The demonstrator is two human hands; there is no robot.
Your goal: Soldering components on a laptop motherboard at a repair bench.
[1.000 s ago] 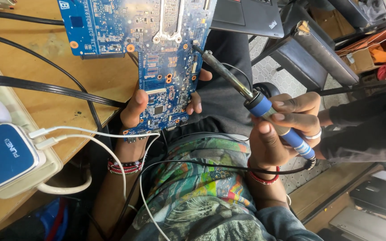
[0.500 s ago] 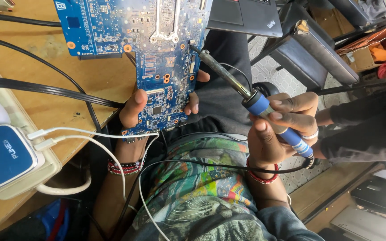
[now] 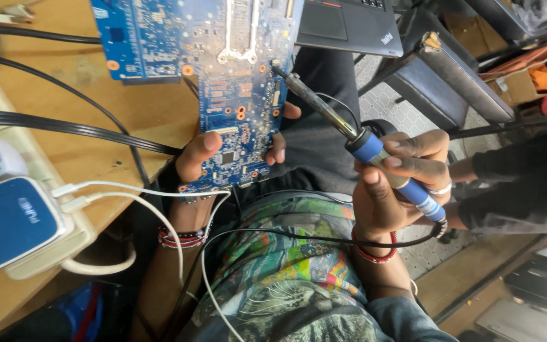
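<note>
Left hand (image 3: 207,158) grips lower edge of blue printed circuit board (image 3: 223,76) over wooden table (image 3: 128,107). Right hand (image 3: 394,183) holds blue-handled soldering iron (image 3: 362,142), metal tip touching board's right edge. Black laptop (image 3: 349,22) beyond.

Boards (image 3: 223,82): one
Soldering irons (image 3: 375,155): one
Laptops (image 3: 349,25): one
Hands: two, left (image 3: 213,158), right (image 3: 390,190)
Bead bracelets: two, left wrist (image 3: 183,237), right wrist (image 3: 371,253)

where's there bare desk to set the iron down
Bare wood shows on the wooden desk between the blue circuit board and the black cables. It is crowded toward the white power strip and white cables.
</note>
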